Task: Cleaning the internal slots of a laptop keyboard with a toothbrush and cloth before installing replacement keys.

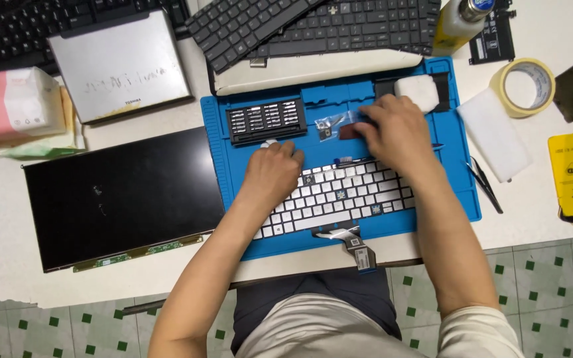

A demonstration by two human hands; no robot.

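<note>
Hands first: my left hand (pixel 272 171) lies flat, fingers curled down, pinning the upper left corner of the white loose laptop keyboard (pixel 346 195) that sits on the blue silicone repair mat (pixel 220 126). My right hand (pixel 396 132) reaches past the keyboard's top edge, fingers narrowed on something small and dark at the mat's tray; I cannot tell whether it is truly pinched. I judge it wise to keep the left palm steady so the keyboard does not slide, and to lift small parts straight up. Its grey ribbon cable (pixel 353 244) hangs off the mat's near edge, easy to snag. Just beside my right fingers lie a clear little parts bag (pixel 329 124) and the black screwdriver bit case (pixel 265 120); a bare black laptop screen panel (pixel 121 192) lies left, a roll of masking tape (pixel 522 86) well apart right.
</note>
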